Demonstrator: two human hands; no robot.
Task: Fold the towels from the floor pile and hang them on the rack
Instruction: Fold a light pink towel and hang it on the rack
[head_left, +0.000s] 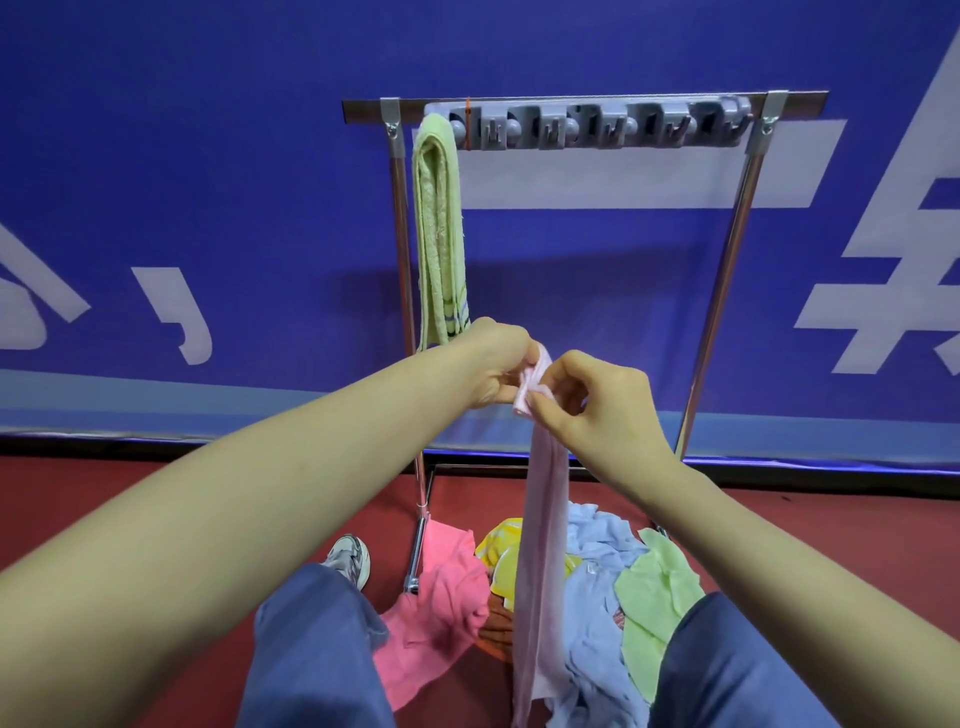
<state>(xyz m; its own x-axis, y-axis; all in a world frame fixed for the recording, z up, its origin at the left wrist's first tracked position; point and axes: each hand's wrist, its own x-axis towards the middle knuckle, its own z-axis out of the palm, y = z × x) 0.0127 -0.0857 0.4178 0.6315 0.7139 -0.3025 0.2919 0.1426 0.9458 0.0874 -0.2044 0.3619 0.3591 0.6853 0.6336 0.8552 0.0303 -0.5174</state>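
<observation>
A pale pink towel (543, 530), folded into a long narrow strip, hangs straight down in front of me. My left hand (496, 366) pinches its top end from the left, and my right hand (597, 400) pinches the same end from the right. Behind stands the metal rack (727, 280) with a grey hook strip (592, 127) along its top bar. A folded green towel (439, 228) hangs from the strip's left end. The floor pile (597, 587) lies at the rack's foot, with pink, yellow, light blue and green towels.
A blue banner wall (208, 208) stands right behind the rack. The floor (156, 499) is red. My legs in blue trousers (311, 649) and a grey shoe (350, 558) flank the pile. The hooks to the right of the green towel carry nothing.
</observation>
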